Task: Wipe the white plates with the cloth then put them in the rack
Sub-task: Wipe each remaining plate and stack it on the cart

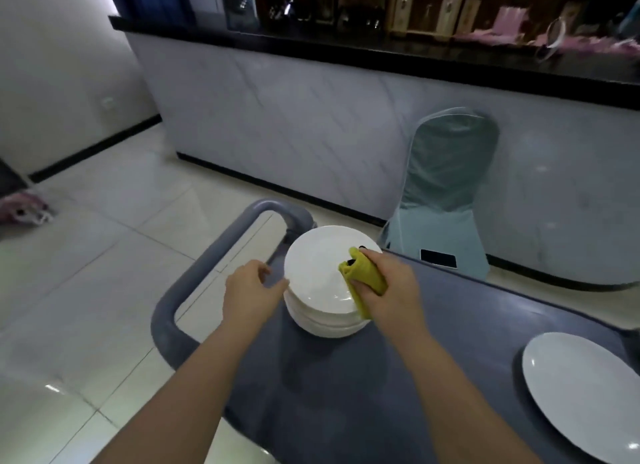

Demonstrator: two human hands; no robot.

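White plates (318, 273) stacked at frame centre — bunched yellow cloth (367, 273) on the top one; another white plate (581, 394) flat, lower right.

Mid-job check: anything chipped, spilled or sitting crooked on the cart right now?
Nothing stands out. The plate stack sits level on the grey cart, with no chips or spills visible. The right hand grips the yellow cloth over the top plate; the left hand is beside its rim. A lone plate lies flat at right.
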